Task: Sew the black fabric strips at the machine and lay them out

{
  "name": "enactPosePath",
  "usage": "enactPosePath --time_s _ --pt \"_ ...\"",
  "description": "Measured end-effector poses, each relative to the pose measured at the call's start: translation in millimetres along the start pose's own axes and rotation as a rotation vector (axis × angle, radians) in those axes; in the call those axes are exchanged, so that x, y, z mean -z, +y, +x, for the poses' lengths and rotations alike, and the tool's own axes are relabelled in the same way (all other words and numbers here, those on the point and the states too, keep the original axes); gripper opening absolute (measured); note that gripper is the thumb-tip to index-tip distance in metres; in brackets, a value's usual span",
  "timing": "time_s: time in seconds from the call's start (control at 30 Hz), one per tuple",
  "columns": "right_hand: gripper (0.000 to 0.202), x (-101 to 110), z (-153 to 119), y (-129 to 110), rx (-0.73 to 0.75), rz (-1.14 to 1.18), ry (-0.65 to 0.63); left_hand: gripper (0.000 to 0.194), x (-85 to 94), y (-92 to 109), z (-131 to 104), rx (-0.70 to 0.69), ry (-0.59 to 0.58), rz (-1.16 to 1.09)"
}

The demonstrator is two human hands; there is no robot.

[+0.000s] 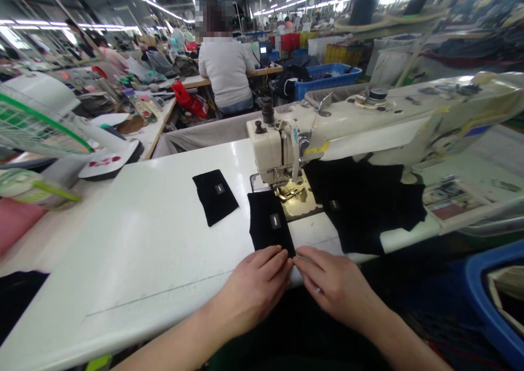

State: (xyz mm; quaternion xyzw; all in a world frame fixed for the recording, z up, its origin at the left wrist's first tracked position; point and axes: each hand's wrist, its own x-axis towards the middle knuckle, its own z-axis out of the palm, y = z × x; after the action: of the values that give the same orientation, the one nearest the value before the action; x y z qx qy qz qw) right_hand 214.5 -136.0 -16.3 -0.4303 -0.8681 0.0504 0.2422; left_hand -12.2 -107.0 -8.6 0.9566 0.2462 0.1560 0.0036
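Note:
A black fabric piece with a small grey label lies flat in front of the sewing machine, its far right edge beside the presser foot. My left hand is at the near edge of this piece, fingers together and gripping it from above. At the near right corner, my right hand pinches the same piece, fingertips almost touching the left ones. A small pale object, too small to name, shows by the right fingers. Another labelled black piece lies to the left.
Black pieces are spread under the machine arm at right. A blue basket stands at the lower right. At left are a white-and-green fan and a tub. A person in a white shirt sits ahead.

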Motion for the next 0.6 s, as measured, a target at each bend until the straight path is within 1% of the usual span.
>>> enactPosePath --time_s 0.17,0.27,0.33,0.4,0.47,0.53,0.6 --pt "0.03 1.9 6.1 0.5 -0.033 0.019 -0.027 0.029 4.7 -4.1 7.1 -0.005 0.013 -0.016" --pt "0.028 2.4 11.3 -0.6 -0.046 0.01 -0.067 0.03 7.3 -9.4 11.4 0.005 0.004 -0.051" --pt "0.026 2.5 14.6 0.3 -0.053 -0.002 -0.068 0.029 8.0 -13.7 14.1 0.014 -0.003 -0.064" --pt "0.025 4.2 17.5 5.6 -0.069 -0.021 -0.004 0.029 8.4 -17.8 16.8 0.025 -0.008 -0.069" --pt "0.026 9.8 20.8 17.7 -0.116 -0.077 0.122 0.029 8.7 -21.8 19.6 0.031 -0.012 -0.069" --pt "0.029 20.4 25.1 37.0 -0.215 -0.183 0.258 0.03 9.0 -25.9 22.4 0.029 -0.022 -0.066" --pt "0.034 34.4 30.4 61.4 -0.351 -0.308 0.351 0.03 8.8 -30.4 24.9 0.025 -0.034 -0.066"
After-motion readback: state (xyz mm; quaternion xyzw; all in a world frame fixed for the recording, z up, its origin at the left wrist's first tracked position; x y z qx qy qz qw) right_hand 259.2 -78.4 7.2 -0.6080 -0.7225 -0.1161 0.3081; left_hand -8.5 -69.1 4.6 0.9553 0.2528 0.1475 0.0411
